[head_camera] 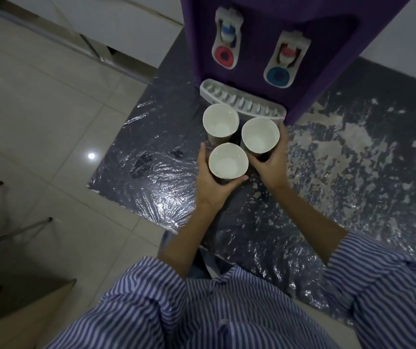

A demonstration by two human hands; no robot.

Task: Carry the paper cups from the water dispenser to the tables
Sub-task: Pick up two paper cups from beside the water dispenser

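Three white paper cups stand bunched together in front of the purple water dispenser (264,46), just below its white drip tray (242,102). The far-left cup (220,123) and the far-right cup (260,137) touch the near cup (228,161). My left hand (210,182) wraps around the near cup from the left, its thumb under the rim. My right hand (272,159) cups the far-right cup from the right side. All the cups are upright with water low inside.
The dispenser stands on a dark table (302,197) covered in crinkled, peeling film. Pale tiled floor (38,122) lies to the left, with thin metal legs (12,233) near the left edge. A white wall unit (126,28) is at the back left.
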